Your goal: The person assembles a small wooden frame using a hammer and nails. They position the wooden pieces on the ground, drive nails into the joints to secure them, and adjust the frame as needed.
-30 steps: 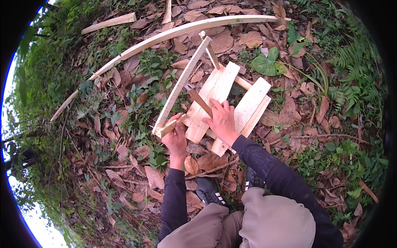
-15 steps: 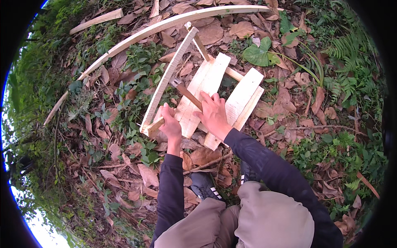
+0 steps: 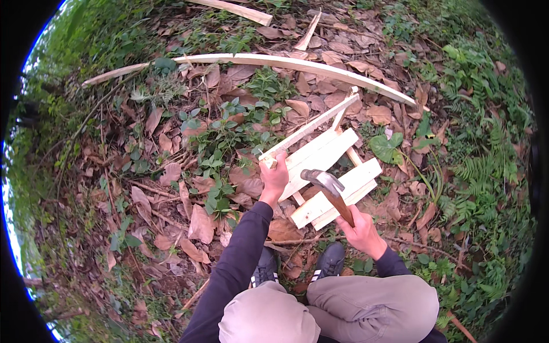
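My right hand is closed round the wooden handle of a claw hammer. The hammer's metal head is raised over a small wooden structure of pale boards on the ground. At its near left corner, my left hand grips the end of a short wooden piece. From that corner a narrow wooden strip runs to the far end, held up off the wide boards. Part of the short piece is hidden by my left fingers.
Beyond the structure lies a long pale wooden strip across the leaves. Farther off are a wood offcut and a splintered piece. Green plants grow on the left. My shoes are close to the near boards.
My right hand has drawn the hammer back to the right, away from the narrow strip, and raised it. My left hand keeps its corner grip. The whole view has shifted.
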